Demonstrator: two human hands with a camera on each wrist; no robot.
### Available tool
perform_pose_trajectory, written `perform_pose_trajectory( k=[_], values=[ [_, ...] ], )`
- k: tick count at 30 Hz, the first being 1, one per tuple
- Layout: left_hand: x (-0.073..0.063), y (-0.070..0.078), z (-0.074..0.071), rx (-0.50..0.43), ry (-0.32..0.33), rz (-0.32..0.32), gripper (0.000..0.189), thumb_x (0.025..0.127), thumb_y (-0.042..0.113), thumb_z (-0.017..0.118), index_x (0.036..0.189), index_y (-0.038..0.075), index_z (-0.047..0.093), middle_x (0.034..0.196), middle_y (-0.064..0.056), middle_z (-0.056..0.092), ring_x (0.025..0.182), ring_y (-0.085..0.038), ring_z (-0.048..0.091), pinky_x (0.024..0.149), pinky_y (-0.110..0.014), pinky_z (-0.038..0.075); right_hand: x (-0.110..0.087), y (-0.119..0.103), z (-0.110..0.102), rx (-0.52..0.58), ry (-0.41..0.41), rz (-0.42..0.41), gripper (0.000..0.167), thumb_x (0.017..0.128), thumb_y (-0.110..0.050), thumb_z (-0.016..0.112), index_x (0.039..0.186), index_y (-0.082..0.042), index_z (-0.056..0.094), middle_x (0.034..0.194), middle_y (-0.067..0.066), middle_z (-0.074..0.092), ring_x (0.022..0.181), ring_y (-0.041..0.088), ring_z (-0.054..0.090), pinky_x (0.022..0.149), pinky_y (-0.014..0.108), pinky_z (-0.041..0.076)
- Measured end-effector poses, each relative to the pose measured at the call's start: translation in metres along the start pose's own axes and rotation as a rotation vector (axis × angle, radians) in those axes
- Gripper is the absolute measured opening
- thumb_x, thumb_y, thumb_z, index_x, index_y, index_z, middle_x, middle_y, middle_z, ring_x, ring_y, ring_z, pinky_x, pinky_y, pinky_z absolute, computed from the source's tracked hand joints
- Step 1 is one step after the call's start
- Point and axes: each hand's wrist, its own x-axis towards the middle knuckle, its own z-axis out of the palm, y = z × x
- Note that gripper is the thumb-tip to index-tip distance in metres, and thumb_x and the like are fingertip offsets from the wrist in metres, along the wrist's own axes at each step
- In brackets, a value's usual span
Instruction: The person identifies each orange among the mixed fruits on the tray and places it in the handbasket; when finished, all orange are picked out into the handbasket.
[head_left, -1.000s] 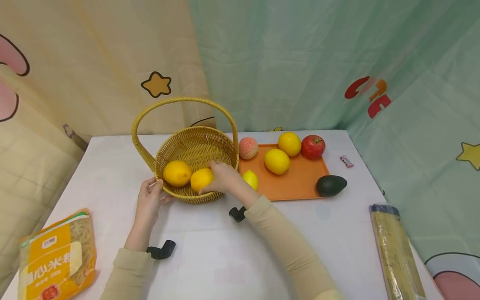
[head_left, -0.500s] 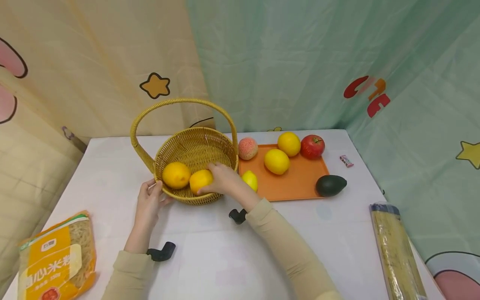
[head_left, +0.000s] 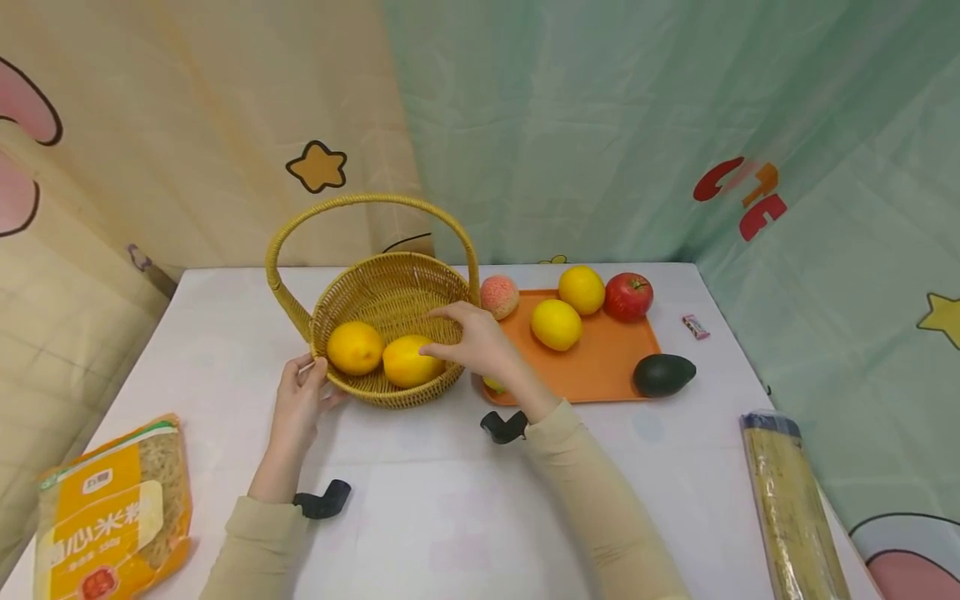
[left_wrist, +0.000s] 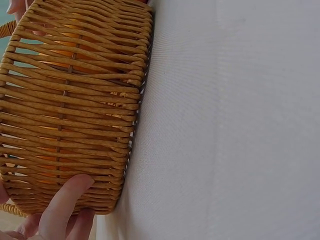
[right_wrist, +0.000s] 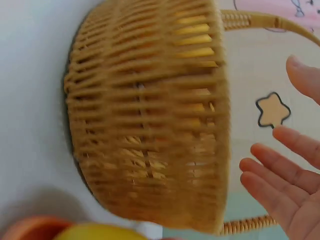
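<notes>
Work looks only partway along, judged by where the fruit lies: two lemons are in the basket (head_left: 386,300), while most of the other fruit sits on or by the tray (head_left: 600,367). The left lemon (head_left: 355,347) and right lemon (head_left: 408,361) lie just beside each other at the basket's near side, resting low within its wall; the far part of its floor is bare, so there seems to be room for more. The basket stands upright on the table (head_left: 435,517), handle arched up. The left hand (head_left: 297,402) grasps its near left rim, thumb at the edge and fingers against the outer wall. The right hand (head_left: 480,340) is empty, fingers spread above the basket's right side; its thumb overlaps the right lemon in the head view, and whether they touch cannot be told. That lemon appears to be placed. Apparently left over, the near yellow fruit (head_left: 556,325) lies on the tray, with the far yellow fruit (head_left: 581,289) close behind it. The apple (head_left: 628,297) is at the far right corner, the avocado (head_left: 664,375) lies across the right edge, and the peach (head_left: 499,297) is at the far left corner, its footing unclear. A small yellow fruit (head_left: 494,385) at the near left corner is mostly hidden by the right wrist. The candy (head_left: 694,327) lies on the table, apart from the tray.
</notes>
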Motion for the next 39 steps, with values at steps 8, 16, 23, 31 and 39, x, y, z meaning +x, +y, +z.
perform_pose_trajectory(
  k=[8,16,23,31,39],
  values=[
    [-0.001,0.002,0.0,-0.013,-0.013,0.002,0.059,0.107,0.03,0.035,0.154,0.002,0.013,0.158,-0.025,0.025,0.141,-0.035,0.039,0.097,-0.031,0.055,-0.016,0.033,-0.031,0.253,0.159,0.067,0.043,0.091,-0.034,0.071,0.126,-0.011,0.065,0.127,0.008,0.066,0.121,0.027,0.061,0.105,0.039,0.052],
    [0.0,0.001,-0.001,0.014,-0.016,0.009,0.059,0.107,0.03,0.034,0.154,0.002,0.013,0.159,-0.025,0.023,0.141,-0.037,0.039,0.102,-0.038,0.05,-0.036,0.083,-0.055,0.313,0.359,0.148,0.042,0.093,-0.033,0.069,0.126,-0.007,0.064,0.129,0.009,0.065,0.126,0.025,0.057,0.114,0.041,0.044],
    [0.001,0.001,-0.001,0.016,-0.019,0.015,0.06,0.107,0.032,0.035,0.154,0.002,0.013,0.159,-0.025,0.023,0.141,-0.037,0.039,0.096,-0.031,0.056,-0.053,0.112,-0.072,0.324,0.439,0.281,0.049,0.091,-0.036,0.07,0.132,-0.01,0.06,0.135,0.01,0.061,0.132,0.027,0.051,0.116,0.043,0.042],
    [0.002,0.0,-0.001,0.019,-0.006,0.014,0.059,0.107,0.031,0.036,0.154,0.002,0.014,0.159,-0.024,0.023,0.141,-0.036,0.039,0.1,-0.036,0.053,-0.058,0.128,-0.076,0.302,0.418,0.369,0.06,0.09,-0.038,0.072,0.139,-0.01,0.052,0.143,0.01,0.054,0.134,0.028,0.047,0.115,0.044,0.042],
    [0.001,-0.003,-0.003,0.004,-0.01,0.014,0.059,0.107,0.03,0.036,0.154,0.001,0.014,0.159,-0.025,0.022,0.142,-0.036,0.038,0.101,-0.037,0.051,-0.057,0.131,-0.064,0.199,0.333,0.441,0.08,0.086,-0.045,0.074,0.148,-0.008,0.039,0.152,0.015,0.04,0.137,0.032,0.038,0.12,0.048,0.035]
  ],
)
